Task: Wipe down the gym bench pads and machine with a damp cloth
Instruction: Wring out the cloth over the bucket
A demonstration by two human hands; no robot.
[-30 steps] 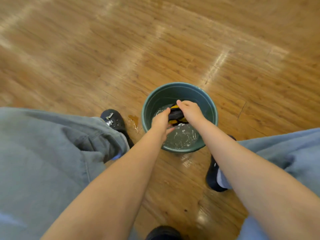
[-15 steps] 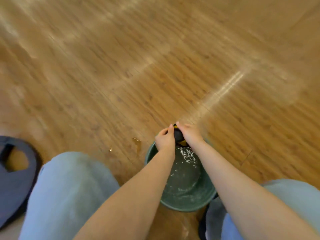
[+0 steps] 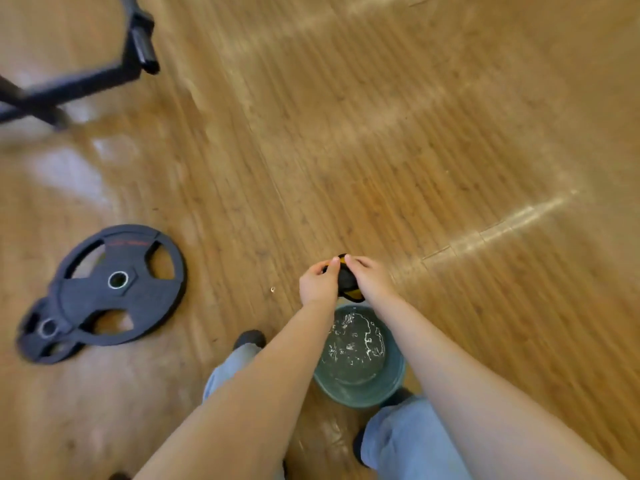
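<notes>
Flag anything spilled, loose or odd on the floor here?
Two weight plates lie flat and overlapping on the wood floor, left of the bucket. A small pale speck sits near the left hand. Both hands grip the cloth above the bucket; no clear puddle shows.

Weight plates (image 3: 104, 289) left; bucket (image 3: 360, 393) between feet.

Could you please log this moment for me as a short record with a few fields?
Setting: wooden plank floor
Left hand: grips the bunched black and yellow cloth
Right hand: grips the same cloth
Cloth position: held up over the bucket's far rim
Round green plastic bucket: on the floor between the feet, holds water
Black weight plates: flat on the floor, left
Black metal frame: upper left, blurred
</notes>
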